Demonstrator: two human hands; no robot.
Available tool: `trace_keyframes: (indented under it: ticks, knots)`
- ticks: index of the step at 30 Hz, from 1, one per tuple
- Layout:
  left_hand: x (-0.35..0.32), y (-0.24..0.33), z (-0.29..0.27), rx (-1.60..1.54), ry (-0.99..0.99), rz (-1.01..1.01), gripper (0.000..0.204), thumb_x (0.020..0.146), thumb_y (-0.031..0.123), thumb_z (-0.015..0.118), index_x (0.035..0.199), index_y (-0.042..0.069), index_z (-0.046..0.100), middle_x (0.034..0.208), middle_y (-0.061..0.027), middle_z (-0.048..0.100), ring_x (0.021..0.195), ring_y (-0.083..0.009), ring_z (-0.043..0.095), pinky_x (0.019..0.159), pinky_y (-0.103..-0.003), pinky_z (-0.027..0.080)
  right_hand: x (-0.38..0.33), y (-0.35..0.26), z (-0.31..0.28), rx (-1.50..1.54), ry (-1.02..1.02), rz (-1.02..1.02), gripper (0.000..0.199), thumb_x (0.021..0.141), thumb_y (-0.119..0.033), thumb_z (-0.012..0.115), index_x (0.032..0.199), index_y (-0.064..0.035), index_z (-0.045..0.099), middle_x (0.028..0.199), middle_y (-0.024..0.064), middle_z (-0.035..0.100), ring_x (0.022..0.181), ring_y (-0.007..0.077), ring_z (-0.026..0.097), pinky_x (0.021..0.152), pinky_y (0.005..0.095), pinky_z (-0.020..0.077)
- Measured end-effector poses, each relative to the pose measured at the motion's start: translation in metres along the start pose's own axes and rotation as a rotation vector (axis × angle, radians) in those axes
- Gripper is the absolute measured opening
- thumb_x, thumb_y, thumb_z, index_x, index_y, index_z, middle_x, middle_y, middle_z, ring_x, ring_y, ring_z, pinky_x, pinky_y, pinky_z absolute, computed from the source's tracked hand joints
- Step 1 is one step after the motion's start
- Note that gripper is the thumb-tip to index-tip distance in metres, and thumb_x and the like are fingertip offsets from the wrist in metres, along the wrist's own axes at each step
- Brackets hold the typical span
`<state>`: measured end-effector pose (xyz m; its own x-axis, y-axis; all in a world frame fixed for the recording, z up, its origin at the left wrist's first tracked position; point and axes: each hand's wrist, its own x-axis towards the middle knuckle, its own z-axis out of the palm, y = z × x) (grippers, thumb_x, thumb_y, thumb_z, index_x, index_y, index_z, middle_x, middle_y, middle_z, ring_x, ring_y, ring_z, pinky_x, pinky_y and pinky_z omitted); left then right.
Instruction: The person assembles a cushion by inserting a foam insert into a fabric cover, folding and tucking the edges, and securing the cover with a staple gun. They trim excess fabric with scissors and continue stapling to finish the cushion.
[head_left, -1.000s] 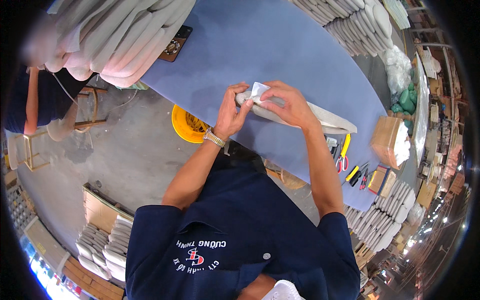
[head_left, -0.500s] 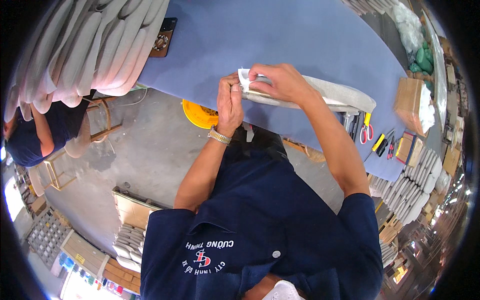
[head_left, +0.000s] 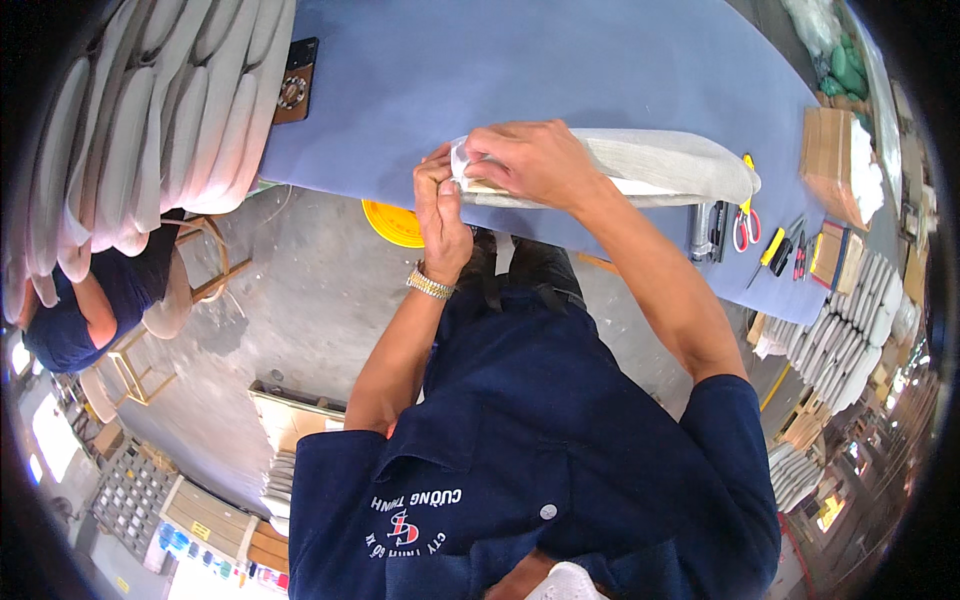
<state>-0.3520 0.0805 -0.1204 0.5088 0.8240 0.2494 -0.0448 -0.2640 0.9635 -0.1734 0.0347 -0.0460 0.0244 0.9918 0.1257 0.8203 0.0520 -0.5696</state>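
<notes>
A long, grey fabric-covered cushion [head_left: 670,155] lies near the front edge of the blue table, its pale underside partly showing along the near side. My left hand [head_left: 442,220], with a metal-band watch [head_left: 430,282] on its wrist, is closed round the cushion's left end. Over that same end reaches my right hand [head_left: 540,165], its fingers bent and pinching the white cloth [head_left: 459,158] that folds over there. The fingertips of both hands nearly meet, and they hide part of the cloth.
Grey cushions [head_left: 150,130] are piled at the left of the blue table [head_left: 480,60], beside a phone [head_left: 295,80]. Red-handled scissors [head_left: 746,230], a stapler [head_left: 700,232] and screwdrivers [head_left: 770,250] lie right, near a cardboard box [head_left: 832,165]. A yellow bucket [head_left: 392,224] stands below; another person [head_left: 90,310] sits left.
Both hands and the cushion's left end have shifted slightly left in view. More of the cushion's grey top shows now. My right fingers still pinch at the white cloth.
</notes>
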Motion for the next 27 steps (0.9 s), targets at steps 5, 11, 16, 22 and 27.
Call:
trace_keyframes:
  ticks: [5,11,16,22,27]
  knots:
    - [0.000,0.002,-0.005,0.000,-0.035,-0.099,0.025,0.107,0.016,0.040,0.118,-0.001,0.053,0.133,-0.0231,0.054,0.137,-0.0371,0.048,0.116,-0.050,0.034,0.005,0.005,-0.004,0.039,-0.051,-0.060,0.024,0.090,-0.034,0.072,0.105,-0.0172,0.063,0.095,0.0005,0.074,0.087,0.0288,0.072,0.066,0.0459,0.0548]
    - [-0.006,0.008,-0.005,0.070,-0.057,-0.113,0.029,0.109,0.020,0.037,0.123,-0.001,0.051,0.141,-0.0238,0.050,0.143,-0.0365,0.042,0.121,-0.051,0.027,0.013,0.006,-0.005,-0.090,-0.094,-0.177,0.026,0.087,-0.034,0.076,0.105,-0.0184,0.067,0.093,-0.0002,0.073,0.085,0.0243,0.070,0.067,0.0407,0.0545]
    - [-0.015,0.005,-0.007,0.019,-0.049,-0.168,0.030,0.109,0.021,0.036,0.123,-0.001,0.051,0.145,-0.0239,0.049,0.147,-0.0378,0.037,0.126,-0.052,0.018,0.008,0.007,0.012,-0.113,0.099,-0.302,0.023,0.086,-0.035,0.075,0.100,-0.0180,0.069,0.093,-0.0040,0.072,0.088,0.0185,0.069,0.071,0.0359,0.0541]
    - [-0.017,0.006,-0.006,0.067,-0.076,-0.135,0.032,0.108,0.020,0.034,0.126,-0.001,0.050,0.149,-0.0239,0.048,0.153,-0.0418,0.028,0.126,-0.052,0.017,-0.001,0.009,0.019,-0.111,0.201,-0.267,0.023,0.083,-0.035,0.077,0.095,-0.0162,0.070,0.094,-0.0055,0.072,0.087,0.0160,0.068,0.072,0.0342,0.0537]
    - [-0.022,0.007,-0.007,0.116,-0.076,-0.117,0.036,0.108,0.021,0.033,0.130,-0.001,0.050,0.150,-0.0234,0.047,0.153,-0.0428,0.027,0.125,-0.052,0.018,-0.003,0.007,0.023,-0.092,0.213,-0.251,0.023,0.081,-0.033,0.079,0.094,-0.0162,0.070,0.092,-0.0051,0.071,0.086,0.0171,0.067,0.074,0.0341,0.0532]
